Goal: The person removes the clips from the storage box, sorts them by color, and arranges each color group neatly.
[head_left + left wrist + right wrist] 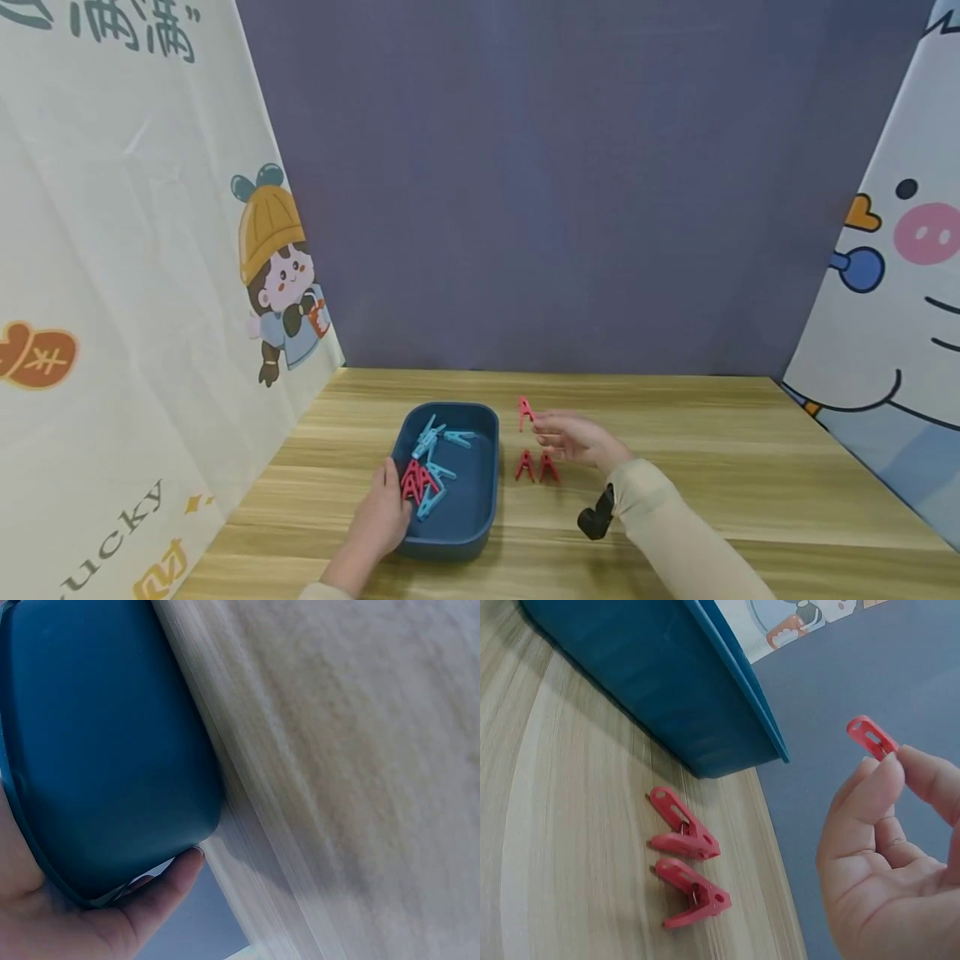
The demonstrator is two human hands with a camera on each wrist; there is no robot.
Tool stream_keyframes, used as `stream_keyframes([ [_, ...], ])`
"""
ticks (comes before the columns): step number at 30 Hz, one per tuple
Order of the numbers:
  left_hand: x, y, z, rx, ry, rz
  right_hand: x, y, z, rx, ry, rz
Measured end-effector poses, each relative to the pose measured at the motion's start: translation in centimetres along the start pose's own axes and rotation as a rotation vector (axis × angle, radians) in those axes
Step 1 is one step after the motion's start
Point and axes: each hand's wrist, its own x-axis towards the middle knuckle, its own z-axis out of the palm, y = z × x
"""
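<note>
A dark blue rectangular bin (474, 492) stands on the table with several light blue clothespins (429, 437) and red clothespins (417, 481) lying inside. My left hand (382, 508) grips the bin's left wall; in the left wrist view the bin's outer side (105, 750) fills much of the picture. To the right of the bin, my right hand (576, 439) pinches a red clothespin (870, 736) between thumb and fingertips, above the tabletop. Two more red clothespins, one (684, 825) beside the other (693, 894), lie on the table below that hand.
The wood-grain table (720, 467) extends to the right and behind the bin. A dark grey-blue backdrop (555, 192) rises at its far edge. Printed white cloths hang on the left (150, 250) and right (885, 350). A black device (596, 515) sits at my right wrist.
</note>
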Motion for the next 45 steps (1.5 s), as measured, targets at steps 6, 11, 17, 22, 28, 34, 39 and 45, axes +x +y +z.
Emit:
stream_keyframes([
  [6,0.2,0.0,0.1,-0.007,-0.013,-0.011,-0.3,0.2,-0.7,-0.01,0.007,0.004],
  [11,0.2,0.0,0.1,-0.015,-0.029,-0.013,-0.7,0.6,-1.3,-0.008,0.034,0.015],
  [17,0.2,-0.1,-0.1,-0.016,-0.023,-0.013,-1.1,1.1,-2.3,0.04,0.01,0.033],
  [22,0.2,-0.1,-0.1,-0.017,-0.024,-0.017,-1.5,1.3,-2.9,0.036,0.0,0.033],
  [28,0.3,-0.1,-0.1,-0.02,-0.045,-0.036,-2.1,1.6,-3.6,0.008,0.019,0.035],
  [34,0.2,0.1,-0.1,-0.017,-0.047,-0.028,-2.4,1.9,-4.3,-0.066,0.043,0.044],
  [39,0.2,0.0,-0.1,-0.014,-0.043,-0.019,-2.7,2.2,-4.9,-0.095,0.071,0.046],
  [45,0.2,0.0,-0.1,-0.023,-0.046,-0.023,-2.8,2.6,-5.4,-0.129,0.127,0.052],
])
